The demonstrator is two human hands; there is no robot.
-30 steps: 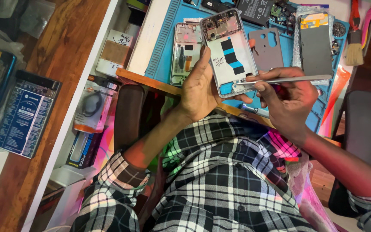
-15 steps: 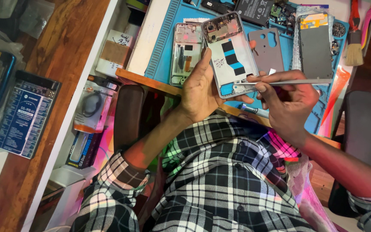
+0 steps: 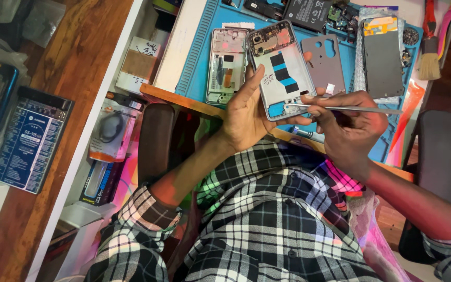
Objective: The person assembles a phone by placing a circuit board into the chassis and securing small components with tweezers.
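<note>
Fingers of the left hand (image 3: 246, 112) wrap the lower edge of an opened silver phone frame (image 3: 282, 68), thumb pressed up along its left side, holding it tilted above the blue silicone repair mat (image 3: 197, 68) on the counter. Fingers of the right hand (image 3: 353, 122) pinch together around thin metal tweezers (image 3: 340, 108), held nearly level, their tip touching the frame's lower right part near a blue patch inside it. On the mat, just left of the held phone, lies a second bare phone frame (image 3: 226, 65); just right of it lies a grey back cover with camera holes (image 3: 325, 62), then a dark grey phone panel (image 3: 383, 55) on bubble wrap. A wooden-handled brush (image 3: 430, 49) rests at the mat's right edge. Below, the person wears a black-and-white checked shirt (image 3: 267, 230)
</note>
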